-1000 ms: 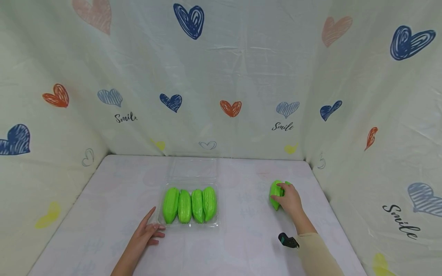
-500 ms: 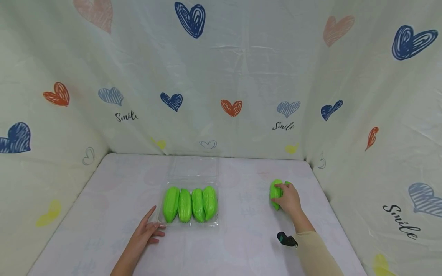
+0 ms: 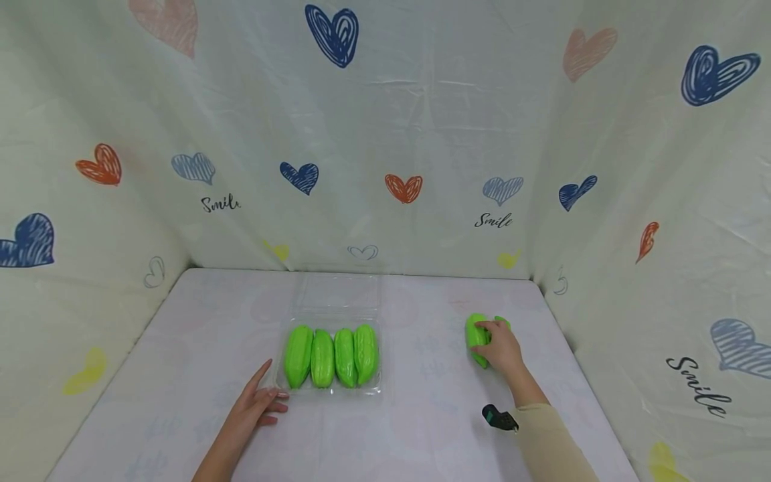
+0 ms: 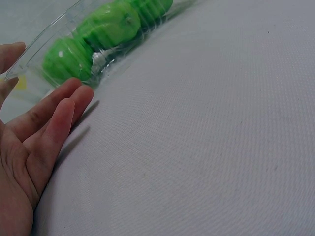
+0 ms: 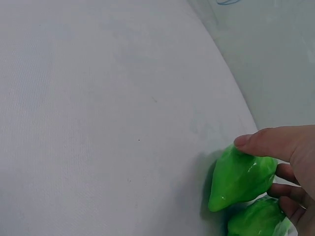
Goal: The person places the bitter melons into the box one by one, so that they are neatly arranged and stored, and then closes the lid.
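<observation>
My right hand (image 3: 504, 348) grips a long, ridged green fruit (image 3: 474, 331) on the right of the table, with the thumb on one side and fingers on the other. In the right wrist view the fruit's pointed end (image 5: 224, 194) faces the camera. A second green fruit (image 5: 256, 221) lies beside it, partly behind the hand. My left hand (image 3: 248, 405) lies with its fingers extended, fingertips right at the near left corner of a clear plastic clamshell box (image 3: 330, 393). Several green fruits (image 3: 298, 357) of the same kind lie side by side in the box.
The box's clear lid (image 3: 340, 292) is folded back toward the rear wall. A black device (image 3: 500, 418) sits at the right wrist, by the sleeve (image 3: 551, 442). Heart-printed cloth (image 3: 434, 134) hangs behind the white table and along both sides.
The right hand and the fruit it grips have shifted slightly left, and a little more of the second fruit shows. The left hand and the box have stayed put.
</observation>
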The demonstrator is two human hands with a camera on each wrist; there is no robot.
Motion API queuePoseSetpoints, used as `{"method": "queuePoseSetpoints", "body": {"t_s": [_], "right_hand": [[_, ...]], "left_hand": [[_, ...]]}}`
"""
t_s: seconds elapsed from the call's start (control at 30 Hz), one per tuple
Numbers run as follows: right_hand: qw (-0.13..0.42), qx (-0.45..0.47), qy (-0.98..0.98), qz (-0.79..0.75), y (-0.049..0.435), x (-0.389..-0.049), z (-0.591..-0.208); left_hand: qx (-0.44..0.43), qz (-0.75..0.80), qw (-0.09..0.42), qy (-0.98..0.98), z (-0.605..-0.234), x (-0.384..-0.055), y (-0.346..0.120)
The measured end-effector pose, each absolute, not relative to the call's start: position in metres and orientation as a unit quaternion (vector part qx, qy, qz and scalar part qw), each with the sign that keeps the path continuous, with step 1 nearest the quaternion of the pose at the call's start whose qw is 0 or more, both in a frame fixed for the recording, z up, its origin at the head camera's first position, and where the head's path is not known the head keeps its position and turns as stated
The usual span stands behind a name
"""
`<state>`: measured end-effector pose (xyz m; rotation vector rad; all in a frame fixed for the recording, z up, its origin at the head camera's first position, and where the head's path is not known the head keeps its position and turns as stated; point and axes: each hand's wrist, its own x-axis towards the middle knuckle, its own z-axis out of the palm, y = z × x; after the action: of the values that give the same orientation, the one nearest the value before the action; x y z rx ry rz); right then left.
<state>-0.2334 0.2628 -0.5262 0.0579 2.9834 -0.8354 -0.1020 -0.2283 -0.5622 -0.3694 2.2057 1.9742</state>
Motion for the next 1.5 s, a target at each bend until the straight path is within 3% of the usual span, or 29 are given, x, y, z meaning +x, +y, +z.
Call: {"method": "queuePoseSetpoints", "body": {"t_s": [0.77, 1.1, 1.5], "right_hand": [[0.017, 0.012, 0.966, -0.257, 0.26, -0.235, -0.532], [0.044, 0.041, 0.95, -0.307, 0.258, -0.237, -0.527], [0.031, 0.015, 0.914, -0.403, 0.248, -0.235, -0.519]], "left_hand": [[-0.127, 0.663, 0.088, 0.732, -0.561, -0.101, -0.229], [-0.128, 0.663, 0.088, 0.732, -0.561, -0.101, -0.229], [-0.129, 0.662, 0.087, 0.733, -0.561, -0.101, -0.228]]}}
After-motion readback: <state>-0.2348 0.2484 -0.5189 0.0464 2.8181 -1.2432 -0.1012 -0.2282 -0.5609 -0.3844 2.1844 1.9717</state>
